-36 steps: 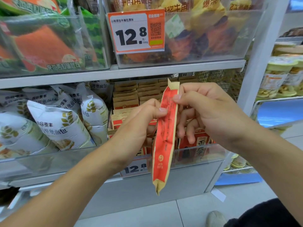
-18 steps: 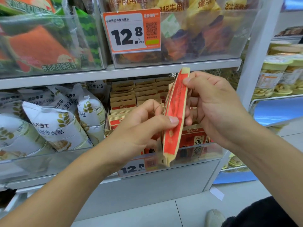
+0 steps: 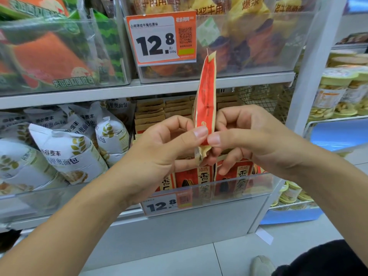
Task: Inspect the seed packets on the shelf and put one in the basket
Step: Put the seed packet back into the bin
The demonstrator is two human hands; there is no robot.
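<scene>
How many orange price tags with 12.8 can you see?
2. One price tag hangs on the clear bin on the upper shelf. The other price tag sits lower, on the front of the seed packet bin, below the hands. Others may be hidden.

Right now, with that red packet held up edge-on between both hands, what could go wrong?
1. Both hands, left hand and right hand, pinch only the lower end of the red seed packet; the tall upper part is unsupported and might flop or slip.
2. It is seen edge-on, so its printing may go unread.
3. No basket is in view, so the drop may need a blind reach.
</scene>
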